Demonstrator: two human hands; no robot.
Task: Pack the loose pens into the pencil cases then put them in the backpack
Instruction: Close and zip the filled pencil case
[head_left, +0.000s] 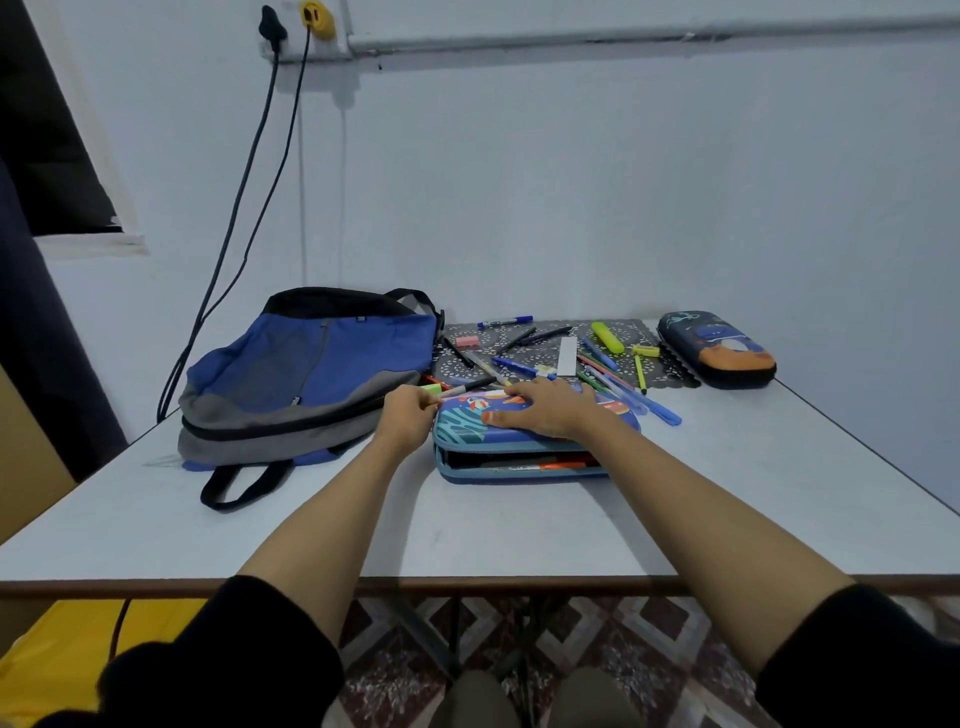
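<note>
A light-blue patterned pencil case (467, 426) lies in front of me, its near side gaping with pens visible inside. My right hand (545, 408) presses flat on its lid. My left hand (408, 415) pinches something at the case's far left corner, probably the zipper pull. Several loose pens and markers (524, 358) are scattered on a dark patterned mat (550, 332) behind it. A second, dark pencil case (717, 348) sits shut at the far right. The blue and grey backpack (306, 374) lies flat on the left.
The white table (519, 525) ends at a brown front edge. Two cables (249, 208) hang down the wall behind the backpack. A pink eraser (466, 341) and a white ruler (567, 355) lie among the pens.
</note>
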